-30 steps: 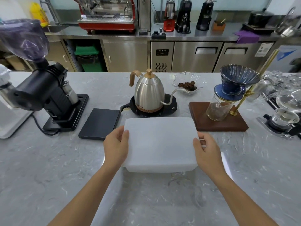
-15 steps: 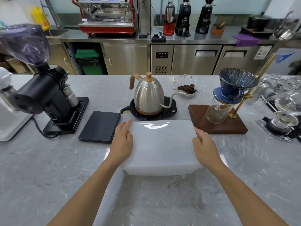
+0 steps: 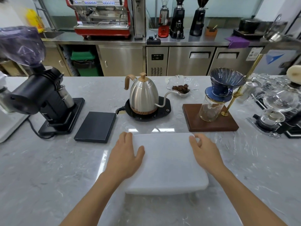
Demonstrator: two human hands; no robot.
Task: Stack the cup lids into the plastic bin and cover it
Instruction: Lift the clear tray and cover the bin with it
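A white frosted plastic lid [image 3: 166, 162] lies flat over the bin in the middle of the marble counter. Only a sliver of the bin's clear wall [image 3: 191, 195] shows under the lid's near right corner. The cup lids are hidden beneath it. My left hand [image 3: 125, 158] rests palm down on the lid's left side, fingers reaching over its far left edge. My right hand [image 3: 203, 150] sits on the right side with fingers curled at the far right corner.
Behind the bin stand a steel gooseneck kettle [image 3: 143, 97] on its black base, a flat black scale [image 3: 96, 126] and a black grinder [image 3: 47, 101] to the left. A wooden pour-over stand [image 3: 210, 121] with a blue dripper stands to the right. Glassware [image 3: 276, 110] crowds the far right.
The lid has come down from a tilted hold to lie flat on the bin. Both hands slid from its side edges onto the top near the far corners.
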